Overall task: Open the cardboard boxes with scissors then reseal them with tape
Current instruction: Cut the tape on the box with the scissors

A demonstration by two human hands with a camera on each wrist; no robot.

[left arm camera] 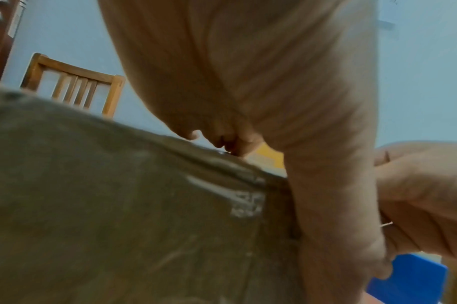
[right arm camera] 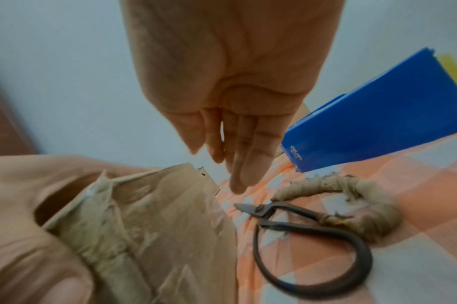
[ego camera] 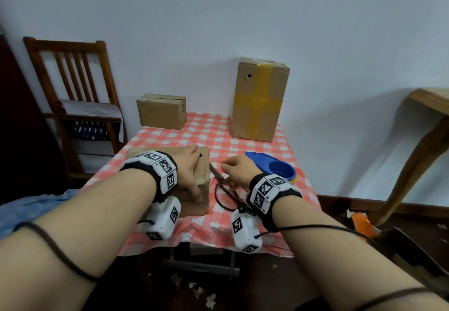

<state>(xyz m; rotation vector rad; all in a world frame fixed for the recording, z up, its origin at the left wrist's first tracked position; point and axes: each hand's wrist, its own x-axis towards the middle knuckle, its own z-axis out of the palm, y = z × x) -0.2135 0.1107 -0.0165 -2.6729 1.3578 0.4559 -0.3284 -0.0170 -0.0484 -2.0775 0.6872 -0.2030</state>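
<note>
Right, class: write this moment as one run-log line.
left hand: holds small brown cardboard box | right hand: open, above dark metal scissors lying on checked cloth | blue tape dispenser: unused

The tablecloth has red and white checks. The boxes are brown cardboard; the tall box carries yellow tape. The tape dispenser is blue, the scissors dark metal, the chair brown wood
</note>
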